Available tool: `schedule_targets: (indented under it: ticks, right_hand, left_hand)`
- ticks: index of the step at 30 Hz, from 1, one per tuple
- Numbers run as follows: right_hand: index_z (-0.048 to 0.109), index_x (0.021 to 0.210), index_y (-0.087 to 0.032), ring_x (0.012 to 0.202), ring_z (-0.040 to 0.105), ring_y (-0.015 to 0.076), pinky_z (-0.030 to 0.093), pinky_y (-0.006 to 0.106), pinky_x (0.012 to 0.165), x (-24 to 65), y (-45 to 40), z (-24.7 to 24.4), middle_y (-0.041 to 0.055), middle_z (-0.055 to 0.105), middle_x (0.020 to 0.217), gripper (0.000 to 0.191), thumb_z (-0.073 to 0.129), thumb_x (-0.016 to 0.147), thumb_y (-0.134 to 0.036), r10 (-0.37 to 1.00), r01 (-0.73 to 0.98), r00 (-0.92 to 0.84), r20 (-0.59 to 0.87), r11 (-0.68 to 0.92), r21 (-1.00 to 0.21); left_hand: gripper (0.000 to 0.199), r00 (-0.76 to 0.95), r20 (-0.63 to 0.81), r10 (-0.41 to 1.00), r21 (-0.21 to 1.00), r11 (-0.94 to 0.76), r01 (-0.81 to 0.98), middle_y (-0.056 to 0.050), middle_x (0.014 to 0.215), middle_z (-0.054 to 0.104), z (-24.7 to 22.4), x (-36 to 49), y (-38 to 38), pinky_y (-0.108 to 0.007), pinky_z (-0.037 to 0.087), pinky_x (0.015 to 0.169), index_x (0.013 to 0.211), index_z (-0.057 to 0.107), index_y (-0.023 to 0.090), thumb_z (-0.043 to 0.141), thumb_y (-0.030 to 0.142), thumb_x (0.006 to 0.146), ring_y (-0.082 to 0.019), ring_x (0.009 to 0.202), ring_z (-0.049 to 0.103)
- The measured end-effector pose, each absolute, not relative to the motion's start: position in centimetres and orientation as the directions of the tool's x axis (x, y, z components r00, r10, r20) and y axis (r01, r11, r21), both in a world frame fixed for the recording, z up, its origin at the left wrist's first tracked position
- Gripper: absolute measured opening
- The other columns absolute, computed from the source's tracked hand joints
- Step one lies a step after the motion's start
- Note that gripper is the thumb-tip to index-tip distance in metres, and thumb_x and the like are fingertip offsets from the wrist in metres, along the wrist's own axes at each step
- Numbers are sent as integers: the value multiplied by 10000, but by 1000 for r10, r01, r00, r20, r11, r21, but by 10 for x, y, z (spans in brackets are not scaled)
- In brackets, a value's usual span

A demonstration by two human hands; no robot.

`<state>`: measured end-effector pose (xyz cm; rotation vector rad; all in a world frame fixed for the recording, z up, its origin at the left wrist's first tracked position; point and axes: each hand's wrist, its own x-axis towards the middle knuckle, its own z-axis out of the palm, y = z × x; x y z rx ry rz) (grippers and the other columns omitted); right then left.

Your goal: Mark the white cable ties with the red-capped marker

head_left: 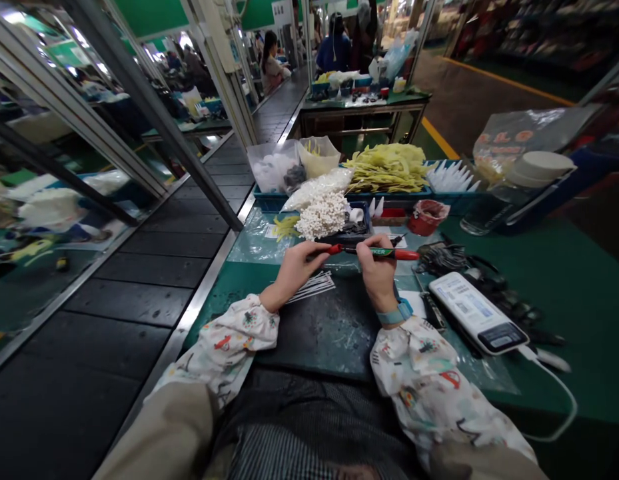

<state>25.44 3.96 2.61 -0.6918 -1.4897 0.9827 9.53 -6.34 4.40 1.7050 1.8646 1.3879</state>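
Gripping the red marker pen [382,253] above the worktop [554,320], I record its long axis running left to right, my left hand [294,270] pinching the narrow end, my right hand [376,273] clenched nearer the barrel's middle.

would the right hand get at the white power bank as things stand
Probably yes. The right hand is gripping a marker, but the white power bank lies close by on its right, with only a low dark tool between them.
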Motion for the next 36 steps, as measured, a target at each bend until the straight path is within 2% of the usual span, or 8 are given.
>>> schedule_targets:
  ticks: [9,15,18,22,25,29,32,36]
  right_hand:
    - [543,766,-226,577,492,133,416,284,592,246,28,29,-58,533,619,339,694,853,-516,815,-173,-440,377,335,-926]
    - [460,784,-248,427,421,108,309,240,418,233,4,28,-93,469,513,431,706,812,-602,865,-279,-469,181,50,-959]
    - [504,797,-235,443,433,105,306,232,411,234,7,33,-86,476,521,429,731,792,-600,862,-280,-487,143,1,-960]
    - [620,869,-197,497,420,95,319,230,440,245,52,50,-67,508,584,378,763,772,-533,887,-244,-378,266,182,-952]
    - [623,955,-195,506,448,105,335,230,445,250,105,67,-56,556,629,373,766,734,-459,933,-215,-216,288,242,-946]
    - [601,759,-167,610,585,181,491,313,601,236,159,81,50,624,661,238,575,903,-355,928,240,-272,253,320,-916]
    - [627,750,-141,860,676,273,526,398,885,215,180,78,140,695,793,212,577,911,-269,901,489,-348,259,410,-770]
    - [667,967,-93,1084,667,364,490,453,996,191,195,66,252,704,1093,222,585,944,-297,898,723,-392,200,436,-536]
  left_hand:
    - [260,-216,268,939,907,-171,384,-111,1099,746,45,94,-73,-344,624,802,1159,753,168,727,272,922,-218,966,723]
    - [150,-78,716,694,472,-399,786,-77,1006,745,39,100,-81,-292,588,839,1073,744,198,658,133,968,-173,945,714]
    - [194,-2,773,635,339,-411,846,-74,1037,728,41,101,-80,-274,582,850,1146,703,205,605,124,1000,-161,965,703]
    - [476,-32,604,796,394,-264,880,-155,1362,638,47,96,-86,-394,555,1029,1452,502,196,626,336,1015,-255,1262,627]
    - [638,-63,323,944,339,-53,939,-181,1363,636,45,92,-98,-474,516,1067,1462,486,163,659,524,966,-330,1284,604]
    - [871,-153,14,988,130,150,980,-219,1334,636,39,89,-110,-489,512,987,1432,524,110,736,696,824,-408,1265,563]
    - [760,-146,-67,987,92,152,984,-201,1345,627,38,87,-109,-461,500,956,1363,584,118,735,647,839,-394,1267,542]
    - [588,-124,-90,988,68,130,989,-183,1273,651,38,86,-103,-473,478,957,1233,659,121,743,554,843,-394,1250,538]
